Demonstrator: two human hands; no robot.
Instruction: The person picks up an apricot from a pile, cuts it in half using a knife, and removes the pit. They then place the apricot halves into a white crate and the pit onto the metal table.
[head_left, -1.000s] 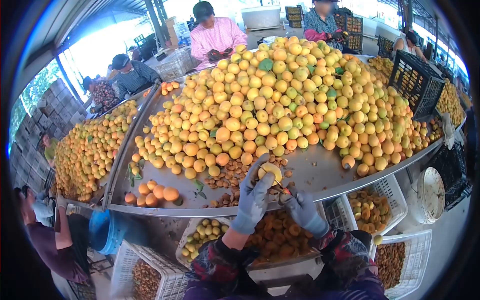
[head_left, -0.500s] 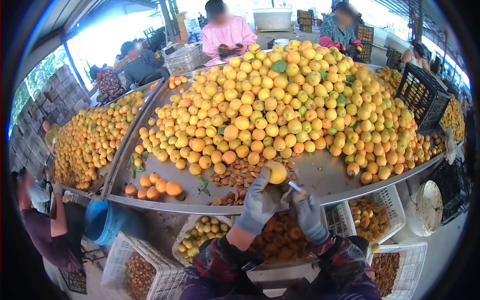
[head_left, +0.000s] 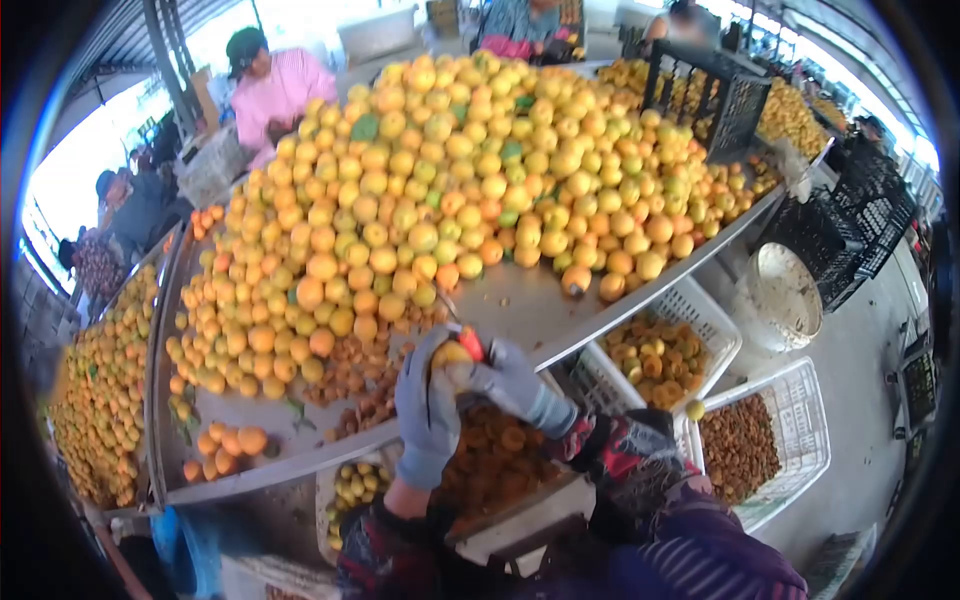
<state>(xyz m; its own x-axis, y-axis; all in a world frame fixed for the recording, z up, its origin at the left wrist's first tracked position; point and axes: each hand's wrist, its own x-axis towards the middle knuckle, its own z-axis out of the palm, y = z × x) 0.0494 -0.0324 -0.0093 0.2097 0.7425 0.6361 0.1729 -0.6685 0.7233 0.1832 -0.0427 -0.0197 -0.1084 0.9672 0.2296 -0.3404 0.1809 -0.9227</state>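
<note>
My left hand (head_left: 426,405), in a grey glove, is closed around a yellow-orange apricot (head_left: 453,355) at the near edge of the metal table. Right against it, my gloved right hand (head_left: 518,388) grips a small knife with a red handle (head_left: 470,343); its thin blade points up and away. Where the knife meets the apricot is partly hidden by my fingers. A large heap of apricots (head_left: 440,180) rises beyond both hands. Brown pits (head_left: 350,375) lie scattered in front of the heap. Below my hands sits a crate of dark orange apricot pieces (head_left: 490,450).
To the right stand a crate of halved apricots (head_left: 655,355), a crate of pits (head_left: 740,450) and a white bucket (head_left: 778,300). A black crate (head_left: 705,100) rests on the table's far right. A co-worker in pink (head_left: 275,90) is across the table.
My view has swung right and tilted. The apricot and knife, held apart before, are now together, with both hands meeting. The knife's red handle now shows.
</note>
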